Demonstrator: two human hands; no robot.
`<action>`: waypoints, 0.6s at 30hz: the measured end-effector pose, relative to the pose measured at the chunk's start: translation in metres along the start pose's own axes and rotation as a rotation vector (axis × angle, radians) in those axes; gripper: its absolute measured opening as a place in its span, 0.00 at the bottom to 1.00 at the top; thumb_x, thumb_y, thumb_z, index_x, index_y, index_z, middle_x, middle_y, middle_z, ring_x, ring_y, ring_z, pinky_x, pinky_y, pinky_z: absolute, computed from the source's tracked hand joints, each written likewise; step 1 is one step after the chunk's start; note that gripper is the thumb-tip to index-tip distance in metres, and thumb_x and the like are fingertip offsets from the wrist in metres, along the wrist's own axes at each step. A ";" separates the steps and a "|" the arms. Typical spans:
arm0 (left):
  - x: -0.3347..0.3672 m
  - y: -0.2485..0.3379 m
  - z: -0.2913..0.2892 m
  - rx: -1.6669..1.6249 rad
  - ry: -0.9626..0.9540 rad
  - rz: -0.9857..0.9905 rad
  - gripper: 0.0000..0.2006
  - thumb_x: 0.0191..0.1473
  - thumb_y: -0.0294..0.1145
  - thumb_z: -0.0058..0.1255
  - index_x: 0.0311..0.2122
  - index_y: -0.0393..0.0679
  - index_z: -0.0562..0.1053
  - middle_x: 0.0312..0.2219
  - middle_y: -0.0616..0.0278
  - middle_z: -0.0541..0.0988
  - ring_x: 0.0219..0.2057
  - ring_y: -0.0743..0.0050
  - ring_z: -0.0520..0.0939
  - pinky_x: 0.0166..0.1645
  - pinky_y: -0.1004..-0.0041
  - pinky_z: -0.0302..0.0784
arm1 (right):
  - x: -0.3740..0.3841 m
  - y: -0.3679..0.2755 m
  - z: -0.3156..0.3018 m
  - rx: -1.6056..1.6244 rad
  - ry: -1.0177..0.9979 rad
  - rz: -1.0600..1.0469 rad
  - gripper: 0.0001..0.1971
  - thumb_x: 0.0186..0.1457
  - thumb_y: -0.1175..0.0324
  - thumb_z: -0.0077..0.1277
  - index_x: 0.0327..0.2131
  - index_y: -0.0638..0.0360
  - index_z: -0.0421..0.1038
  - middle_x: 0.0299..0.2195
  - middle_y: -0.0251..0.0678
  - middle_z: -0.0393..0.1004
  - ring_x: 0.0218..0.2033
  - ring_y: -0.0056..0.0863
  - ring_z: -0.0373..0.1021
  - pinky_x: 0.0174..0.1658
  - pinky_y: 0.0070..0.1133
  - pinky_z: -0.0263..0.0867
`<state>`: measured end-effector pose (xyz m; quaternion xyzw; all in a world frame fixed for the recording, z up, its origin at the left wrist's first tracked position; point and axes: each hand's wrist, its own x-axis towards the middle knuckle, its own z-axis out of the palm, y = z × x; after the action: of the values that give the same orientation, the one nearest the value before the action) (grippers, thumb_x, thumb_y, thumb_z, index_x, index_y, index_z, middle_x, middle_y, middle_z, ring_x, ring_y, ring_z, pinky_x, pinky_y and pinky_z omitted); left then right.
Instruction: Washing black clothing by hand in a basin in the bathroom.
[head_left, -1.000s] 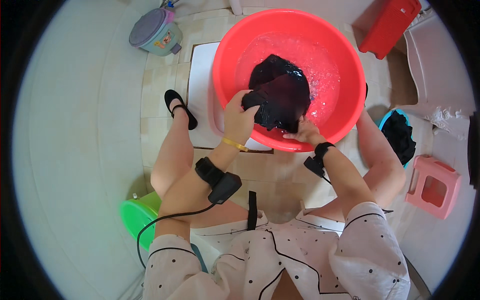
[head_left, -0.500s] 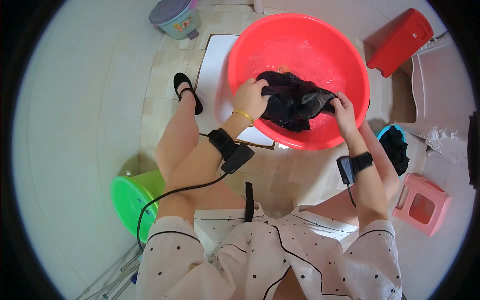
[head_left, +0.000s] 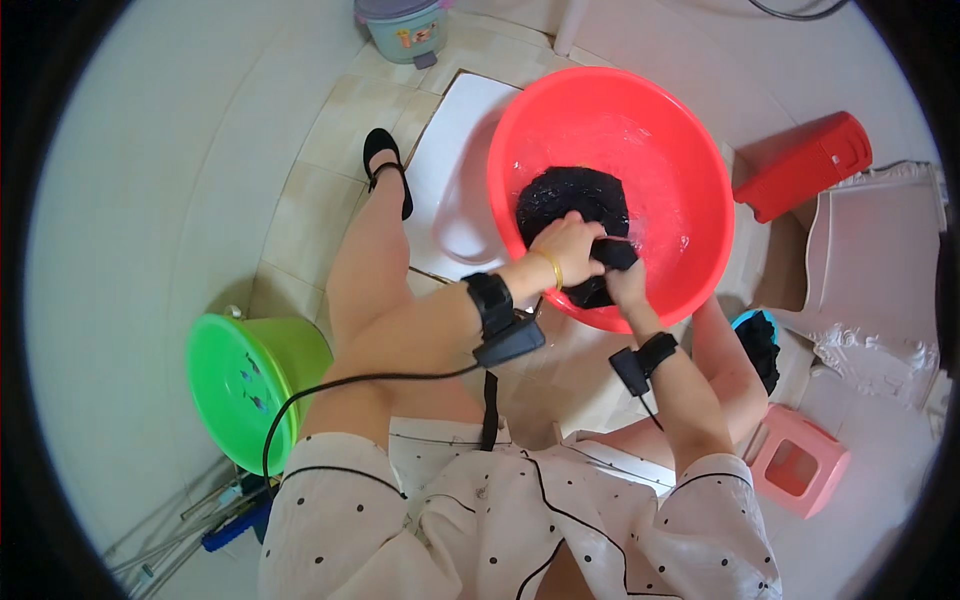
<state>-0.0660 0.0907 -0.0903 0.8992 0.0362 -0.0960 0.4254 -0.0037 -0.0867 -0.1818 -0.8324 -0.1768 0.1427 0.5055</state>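
A wet black garment (head_left: 575, 190) lies in the left part of a large red basin (head_left: 725, 180), in shallow water. My left hand (head_left: 568, 245) is over the garment's near part, its fingers curled on the black fabric. Close beside it, my right hand (head_left: 626, 284) is closed round a bunched end of the same garment. The two hands almost meet near the basin's near edge. Folds and my left hand hide part of the right fingers. I cannot tell what kind of garment it is.
The basin stands partly over a white squat toilet (head_left: 455, 150). A green bucket (head_left: 235, 390) is at the left. On the right are a red bin (head_left: 805, 170), a blue container with black cloth (head_left: 757, 340) and a pink stool (head_left: 800, 460). A lidded pail (head_left: 405, 38) stands at the back.
My hands have come together from holding the garment spread apart. The right hand moved left and nearer; the garment is now bunched lower in the basin. The whole view has shifted somewhat.
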 end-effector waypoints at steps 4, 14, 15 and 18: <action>0.021 -0.031 -0.023 -0.120 0.179 -0.003 0.22 0.40 0.33 0.60 0.44 0.42 0.71 0.35 0.55 0.76 0.38 0.60 0.77 0.44 0.67 0.73 | 0.035 -0.053 -0.053 -0.143 -0.034 -0.069 0.11 0.42 0.76 0.59 0.34 0.60 0.73 0.29 0.33 0.76 0.32 0.22 0.71 0.38 0.23 0.66; 0.004 0.000 -0.058 -0.432 0.249 0.173 0.46 0.33 0.40 0.68 0.56 0.33 0.56 0.54 0.47 0.64 0.57 0.59 0.63 0.59 0.67 0.59 | 0.058 -0.354 -0.234 -0.201 0.165 -0.190 0.17 0.44 0.68 0.61 0.38 0.60 0.71 0.35 0.32 0.74 0.37 0.23 0.70 0.42 0.21 0.66; 0.002 0.012 -0.062 -0.404 0.240 0.207 0.50 0.31 0.42 0.69 0.58 0.32 0.54 0.56 0.45 0.61 0.59 0.57 0.60 0.61 0.65 0.55 | 0.060 -0.374 -0.249 -0.175 0.174 -0.239 0.18 0.44 0.66 0.61 0.39 0.60 0.71 0.35 0.32 0.74 0.37 0.23 0.70 0.42 0.21 0.66; 0.005 0.050 -0.079 -0.264 0.244 0.306 0.61 0.25 0.47 0.71 0.61 0.33 0.44 0.59 0.42 0.51 0.61 0.51 0.52 0.63 0.63 0.51 | 0.056 -0.443 -0.280 -0.287 0.184 -0.353 0.19 0.43 0.62 0.62 0.38 0.60 0.73 0.33 0.33 0.75 0.35 0.24 0.71 0.42 0.21 0.67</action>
<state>-0.0431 0.1199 -0.0044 0.8356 -0.0372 0.0846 0.5415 0.0963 -0.0942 0.3355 -0.8613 -0.2910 -0.0510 0.4133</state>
